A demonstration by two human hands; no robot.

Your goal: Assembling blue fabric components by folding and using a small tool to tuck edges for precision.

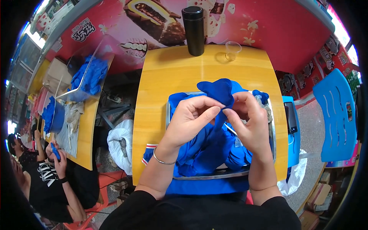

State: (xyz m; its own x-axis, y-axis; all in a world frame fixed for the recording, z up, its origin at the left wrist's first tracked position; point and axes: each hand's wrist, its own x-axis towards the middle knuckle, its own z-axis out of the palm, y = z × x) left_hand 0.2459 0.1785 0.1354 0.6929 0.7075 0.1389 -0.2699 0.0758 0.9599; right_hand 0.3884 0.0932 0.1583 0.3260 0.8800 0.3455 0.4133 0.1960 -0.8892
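Note:
Both my hands meet above a metal tray [214,177] heaped with blue fabric pieces [207,153]. Between them is a blue fabric piece [218,90] with rounded lobes, standing up above my fingers. My left hand [195,119], with a bangle on its wrist, pinches the piece between thumb and index finger. From the other side my right hand [251,122] pinches the same piece, its fingertips close to those of the left. A strip of the cloth hangs down between the hands. At the tray's right side lies some clear plastic [264,105], partly hidden behind my right hand.
A black tumbler [194,32] and a clear plastic cup [232,50] stand at the table's far edge. On the right is a blue chair [335,115]; a phone [291,119] lies beside the table. At left, a co-worker handles blue cloth near a clear bin [82,94].

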